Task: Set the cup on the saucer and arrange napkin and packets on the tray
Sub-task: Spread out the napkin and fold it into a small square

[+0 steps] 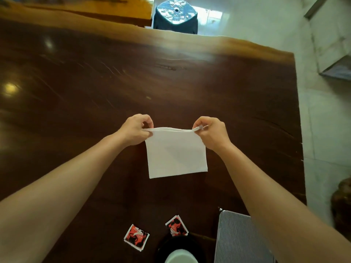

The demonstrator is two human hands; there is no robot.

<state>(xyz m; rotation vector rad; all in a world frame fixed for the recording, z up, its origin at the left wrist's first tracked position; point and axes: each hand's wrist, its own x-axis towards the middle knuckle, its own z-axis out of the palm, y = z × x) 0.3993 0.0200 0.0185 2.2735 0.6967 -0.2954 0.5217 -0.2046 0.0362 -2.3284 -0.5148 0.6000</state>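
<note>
A white napkin [176, 154] hangs folded above the dark wooden table [95, 88]. My left hand [135, 130] pinches its upper left corner and my right hand [210, 132] pinches its upper right corner. Two red, black and white packets lie on the table near me, one [136, 237] at lower centre-left and one [177, 225] beside it to the right. A white cup [180, 257] stands on a dark saucer [171, 243] at the bottom edge, partly cut off. A ribbed grey tray [237, 240] lies at the lower right, partly under my right forearm.
The table's right edge [298, 130] drops to a pale tiled floor. A blue stool [175, 15] stands beyond the far edge. A dark brown object [341, 202] sits at the right border.
</note>
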